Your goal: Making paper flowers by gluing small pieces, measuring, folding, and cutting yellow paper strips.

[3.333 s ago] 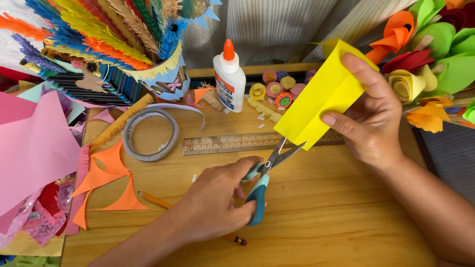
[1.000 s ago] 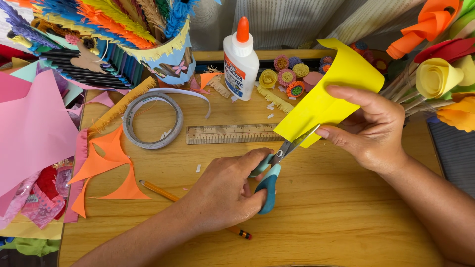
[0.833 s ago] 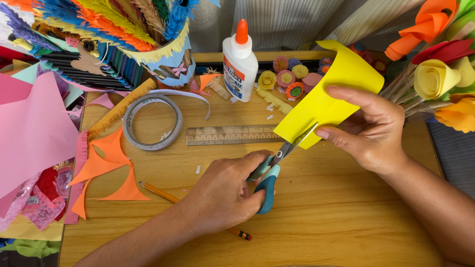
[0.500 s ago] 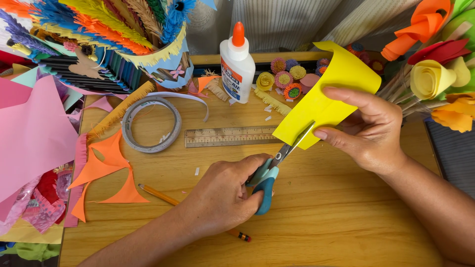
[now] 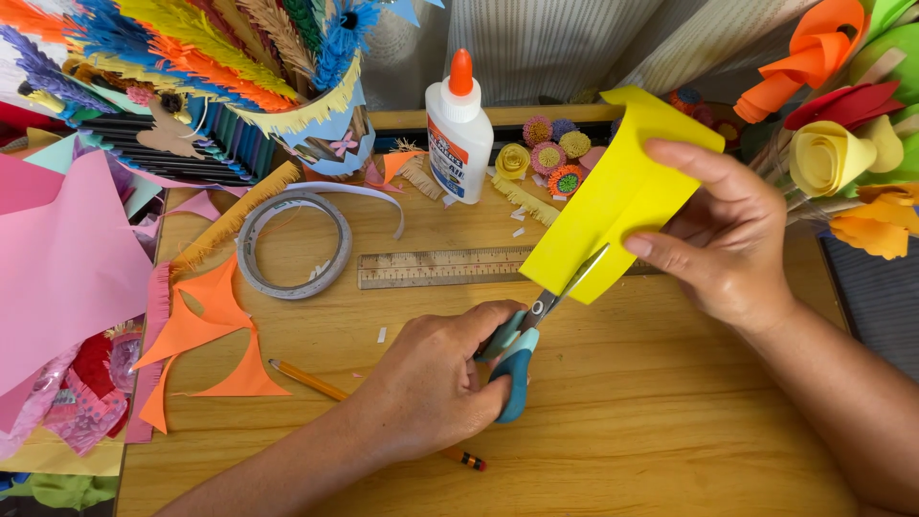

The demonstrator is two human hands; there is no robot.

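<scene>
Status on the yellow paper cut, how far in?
Done: the scissors have bitten a short way into the lower edge of the folded yellow paper. In hand: left hand works the scissors, right hand holds the paper up. Left: most of the sheet above the blades is uncut.

A light wooden table (image 5: 670, 421) stands before a pale striped curtain (image 5: 555, 43).
</scene>
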